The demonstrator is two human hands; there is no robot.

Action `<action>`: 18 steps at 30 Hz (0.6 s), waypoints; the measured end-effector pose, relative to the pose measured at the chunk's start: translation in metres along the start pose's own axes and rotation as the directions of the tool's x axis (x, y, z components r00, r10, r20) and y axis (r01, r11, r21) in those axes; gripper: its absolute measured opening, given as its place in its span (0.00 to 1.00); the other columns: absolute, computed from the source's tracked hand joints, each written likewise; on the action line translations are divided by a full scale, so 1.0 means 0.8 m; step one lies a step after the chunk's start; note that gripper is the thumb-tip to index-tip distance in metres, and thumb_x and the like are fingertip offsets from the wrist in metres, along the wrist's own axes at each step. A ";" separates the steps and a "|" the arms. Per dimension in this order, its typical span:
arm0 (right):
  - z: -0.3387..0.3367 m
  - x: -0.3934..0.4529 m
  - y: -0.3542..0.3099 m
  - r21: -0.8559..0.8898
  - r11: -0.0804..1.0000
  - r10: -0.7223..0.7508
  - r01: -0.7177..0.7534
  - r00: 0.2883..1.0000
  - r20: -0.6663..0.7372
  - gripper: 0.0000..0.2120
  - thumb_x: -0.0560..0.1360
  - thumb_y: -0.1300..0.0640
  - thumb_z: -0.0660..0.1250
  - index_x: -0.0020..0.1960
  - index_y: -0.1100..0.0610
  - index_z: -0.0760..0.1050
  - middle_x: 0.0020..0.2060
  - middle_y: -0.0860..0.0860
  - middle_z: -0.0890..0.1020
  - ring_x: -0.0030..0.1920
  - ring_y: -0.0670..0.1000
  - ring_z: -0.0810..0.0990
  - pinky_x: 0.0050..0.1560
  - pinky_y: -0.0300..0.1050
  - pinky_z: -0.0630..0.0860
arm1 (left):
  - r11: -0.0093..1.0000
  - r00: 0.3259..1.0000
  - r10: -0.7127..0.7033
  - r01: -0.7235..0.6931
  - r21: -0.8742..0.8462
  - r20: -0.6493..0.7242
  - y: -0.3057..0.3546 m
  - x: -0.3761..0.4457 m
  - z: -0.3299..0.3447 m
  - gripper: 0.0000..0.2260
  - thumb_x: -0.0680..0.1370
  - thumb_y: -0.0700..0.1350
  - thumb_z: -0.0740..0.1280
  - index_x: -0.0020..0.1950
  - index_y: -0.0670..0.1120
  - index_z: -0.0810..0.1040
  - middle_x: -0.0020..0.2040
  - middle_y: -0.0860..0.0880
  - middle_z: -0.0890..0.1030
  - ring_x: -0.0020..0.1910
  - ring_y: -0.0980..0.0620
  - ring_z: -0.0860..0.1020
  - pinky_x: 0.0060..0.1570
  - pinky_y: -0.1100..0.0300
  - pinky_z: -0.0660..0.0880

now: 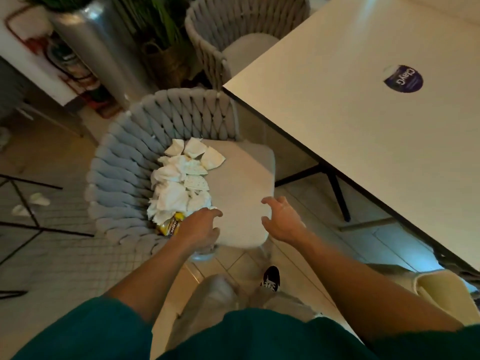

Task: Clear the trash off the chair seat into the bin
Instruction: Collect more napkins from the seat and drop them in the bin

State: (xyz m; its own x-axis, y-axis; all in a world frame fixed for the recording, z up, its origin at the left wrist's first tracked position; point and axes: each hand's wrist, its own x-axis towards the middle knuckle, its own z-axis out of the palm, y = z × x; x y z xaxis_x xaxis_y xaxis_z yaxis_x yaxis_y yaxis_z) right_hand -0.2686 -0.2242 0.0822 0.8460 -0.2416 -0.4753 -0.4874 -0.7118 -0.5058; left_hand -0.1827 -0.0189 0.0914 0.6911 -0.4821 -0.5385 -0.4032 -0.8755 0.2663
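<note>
Fingers (pixel 267 201) of the right hand (pixel 281 224) are spread and loosely curled, holding nothing, over the seat's near right corner. Fingers of the left hand (pixel 200 227) reach loosely toward the trash, gripping nothing visible. A white worktop (pixel 363 126) fills the right side, its edge just beside the chair (pixel 124 165). The seat (pixel 241 183) has bare cushion along its right and near edges. Crumpled napkins (pixel 179 178) lie heaped along the left edge against the woven backrest; a yellow wrapper (pixel 171 224) sits at the near left corner, beside the left hand.

Yellow wrapper (pixel 173 224) partly behind left hand (pixel 200 227)
</note>
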 end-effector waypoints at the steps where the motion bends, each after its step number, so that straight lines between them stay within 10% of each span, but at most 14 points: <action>1: -0.003 0.011 -0.009 -0.006 1.000 -0.009 0.009 1.000 0.006 0.23 0.77 0.55 0.63 0.70 0.51 0.64 0.67 0.56 0.66 0.62 0.58 0.74 0.62 0.54 0.75 | 1.000 1.000 -0.017 0.017 -0.014 0.006 -0.009 0.004 -0.005 0.20 0.77 0.50 0.64 0.69 0.55 0.68 0.66 0.48 0.73 0.63 0.47 0.72 0.56 0.55 0.71; 18: 0.048 0.238 -0.143 0.005 0.994 0.111 -0.111 0.993 0.031 0.24 0.76 0.54 0.66 0.71 0.48 0.64 0.68 0.54 0.67 0.63 0.55 0.73 0.64 0.48 0.73 | 0.996 0.994 0.075 -0.079 0.050 0.081 -0.165 0.193 -0.103 0.21 0.77 0.48 0.63 0.70 0.53 0.68 0.64 0.47 0.73 0.65 0.46 0.71 0.59 0.52 0.72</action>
State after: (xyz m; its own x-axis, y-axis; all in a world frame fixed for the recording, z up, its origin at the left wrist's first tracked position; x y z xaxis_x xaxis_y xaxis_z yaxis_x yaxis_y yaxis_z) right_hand -0.0603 -0.1636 0.0221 0.7795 -0.2985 -0.5507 -0.5795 -0.6773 -0.4532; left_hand 0.0267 0.0195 0.0389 0.6079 -0.5421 -0.5802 -0.4860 -0.8319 0.2681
